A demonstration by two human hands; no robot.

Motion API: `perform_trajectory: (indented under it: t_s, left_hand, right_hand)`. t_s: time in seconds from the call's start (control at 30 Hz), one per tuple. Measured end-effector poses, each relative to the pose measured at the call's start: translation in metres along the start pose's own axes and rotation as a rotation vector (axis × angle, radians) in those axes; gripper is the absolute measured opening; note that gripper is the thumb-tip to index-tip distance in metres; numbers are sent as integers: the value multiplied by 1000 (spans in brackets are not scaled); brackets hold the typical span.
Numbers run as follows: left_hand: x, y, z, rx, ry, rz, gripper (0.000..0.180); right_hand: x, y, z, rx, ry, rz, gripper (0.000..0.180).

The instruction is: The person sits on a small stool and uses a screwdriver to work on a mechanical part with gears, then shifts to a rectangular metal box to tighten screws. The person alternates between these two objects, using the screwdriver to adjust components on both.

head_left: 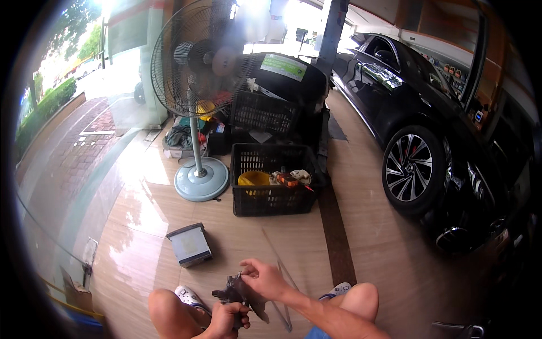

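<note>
The view covers a tiled floor (pixel 141 226) at an open garage front, described from left to right.

1. Far left: a paved walkway (pixel 73 152) and a green hedge (pixel 48 104) lie outside, in bright daylight.
2. Lower left: a cardboard box (pixel 76 294) stands at the floor edge.
3. Left of centre: a flat grey metal unit (pixel 189 244) lies on the floor, well apart from the hands.
4. Behind it: 1 pedestal fan (pixel 195 62) stands upright on a round grey base.
5. Bottom centre: the left hand (pixel 226 319) has its grip clamped on the lower end of a dark, irregular part (pixel 240 296), held between the 2 bare knees, above the floor. The part is small and blurred; its kind cannot be told with certainty.
6. Just above: the right hand (pixel 265 278) has its grip pinched on the upper edge of the same part. A thin, clear strip (pixel 282 299) runs beside the right forearm.
7. Centre: a black plastic crate (pixel 271 181) rests on the floor, just right of the fan base. It holds a yellow container (pixel 253 178) and an orange tool (pixel 287 179). A second black crate (pixel 262 112) sits behind it, against a large black tyre (pixel 296 76).
8. Right: a black car (pixel 429 107) is parked, with 1 alloy wheel (pixel 407 168) facing the camera.
</note>
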State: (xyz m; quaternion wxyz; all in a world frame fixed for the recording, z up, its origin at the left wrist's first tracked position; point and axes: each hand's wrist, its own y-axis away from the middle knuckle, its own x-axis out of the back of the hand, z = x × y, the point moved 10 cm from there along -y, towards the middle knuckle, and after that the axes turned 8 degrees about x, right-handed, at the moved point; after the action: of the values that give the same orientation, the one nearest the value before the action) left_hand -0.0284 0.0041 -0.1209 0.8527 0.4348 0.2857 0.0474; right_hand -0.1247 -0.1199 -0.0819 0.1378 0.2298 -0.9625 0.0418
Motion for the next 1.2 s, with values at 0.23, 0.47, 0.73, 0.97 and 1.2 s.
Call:
perform_trajectory:
  t_s: [0.23,0.47,0.73,0.97,1.2]
  left_hand:
    - [7,-5,-5,38,-12,-2,15]
    - [10,-9,-10,56,-13,17,15]
    - [11,-15,-17,108,-37,84,10]
    - [18,-21,-15,59,4,84,5]
    - [12,-15,-11,38,-80,99,8]
  right_hand:
    - [2,-3,9,71,36,34,34]
    - [8,-4,3,26,41,-14,36]
    - [16,-1,5,0,51,44,40]
    - [8,-6,19,-43,49,-31,38]
    - [11,-10,21,-77,38,-50,38]
